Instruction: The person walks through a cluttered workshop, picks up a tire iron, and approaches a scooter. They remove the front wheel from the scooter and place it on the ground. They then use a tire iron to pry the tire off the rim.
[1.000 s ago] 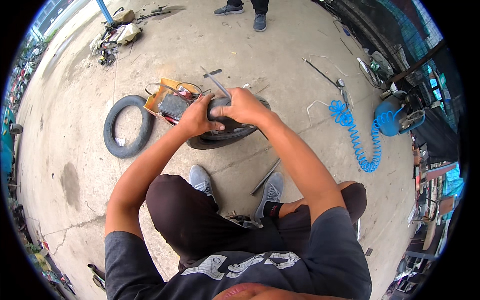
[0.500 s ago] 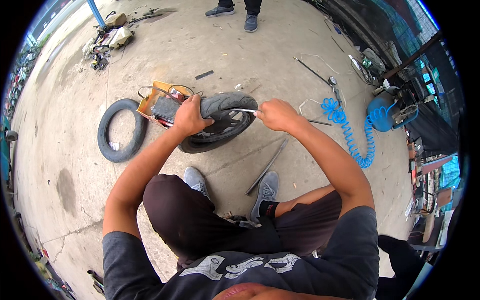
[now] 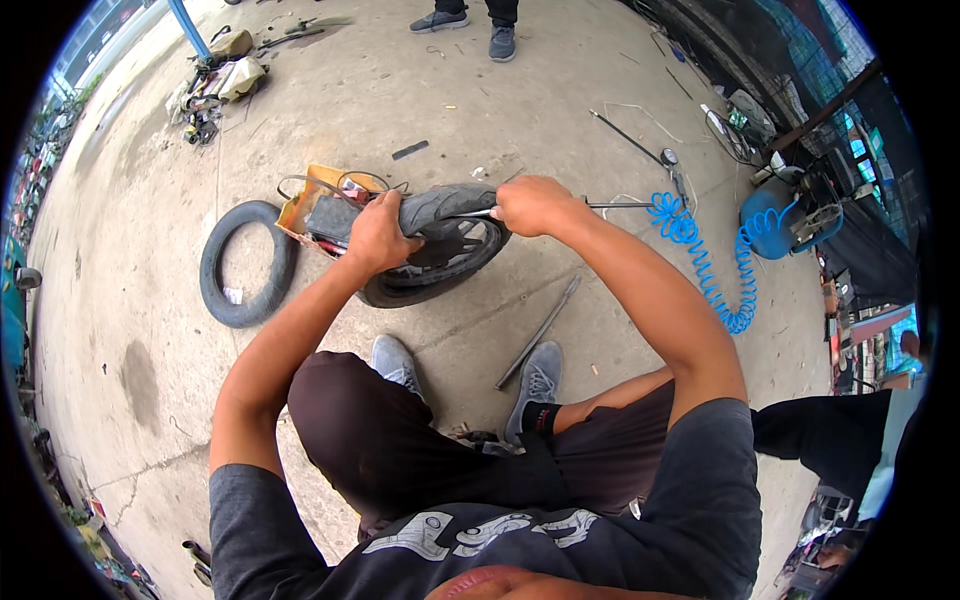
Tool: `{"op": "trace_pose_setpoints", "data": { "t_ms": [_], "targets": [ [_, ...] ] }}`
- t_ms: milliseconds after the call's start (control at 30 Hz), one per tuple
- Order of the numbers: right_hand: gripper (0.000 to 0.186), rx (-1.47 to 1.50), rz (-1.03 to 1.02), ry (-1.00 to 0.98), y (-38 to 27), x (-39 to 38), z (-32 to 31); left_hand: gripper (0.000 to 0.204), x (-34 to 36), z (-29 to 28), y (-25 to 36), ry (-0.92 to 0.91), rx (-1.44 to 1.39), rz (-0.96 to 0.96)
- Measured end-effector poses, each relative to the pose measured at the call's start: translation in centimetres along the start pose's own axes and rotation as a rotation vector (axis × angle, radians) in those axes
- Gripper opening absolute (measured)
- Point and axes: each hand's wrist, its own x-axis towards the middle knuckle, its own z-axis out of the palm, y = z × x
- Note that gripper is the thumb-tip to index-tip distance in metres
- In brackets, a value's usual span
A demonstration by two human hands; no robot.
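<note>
Between my feet and a yellow box, a black tyre (image 3: pixel 445 205) sits on a dark spoked wheel (image 3: pixel 462 245), tilted on the ground. My left hand (image 3: pixel 378 232) grips the tyre's left side, thumb over its edge toward the spokes. My right hand (image 3: pixel 540 205) is closed around a metal tyre lever (image 3: pixel 478 213) at the wheel's right side. The lever's silver end lies under the tyre's edge, its exact tip hidden; its dark shaft extends rightward past my fist. Another long metal bar (image 3: pixel 540 330) rests on the ground by my right shoe.
Left of the wheel lies a loose tyre (image 3: pixel 212 265), near the yellow box (image 3: pixel 318 176) of tools. A coiled blue air hose (image 3: pixel 700 260) with a gauge (image 3: pixel 668 157) runs to a blue tank (image 3: pixel 765 235) at right. A person's shoes (image 3: pixel 502 43) stand at the far side.
My right hand has moved slightly left and up with the tyre lever, whose shaft now lies nearly level. My left hand stays on the tyre. Someone's dark-clothed limb has come in at the right.
</note>
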Motion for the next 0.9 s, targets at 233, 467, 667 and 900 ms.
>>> {"op": "trace_pose_setpoints", "data": {
  "t_ms": [233,467,667,900],
  "targets": [
    [0.030,0.279,0.104,0.191,-2.1,0.0,6.0,0.059,0.6,0.3,-0.8,0.025,0.016,-0.037],
    [0.037,0.693,0.234,0.563,-5.7,2.4,15.0,0.062,1.0,0.5,-1.2,0.027,0.019,-0.074],
    [0.033,0.931,0.209,0.665,-7.5,6.1,19.8,0.066,1.0,0.5,-1.5,0.059,0.022,-0.068],
    [0.027,0.721,0.128,0.588,-4.2,6.7,18.8,0.067,0.1,0.6,-2.2,0.106,0.024,-0.020]
  ]
}}
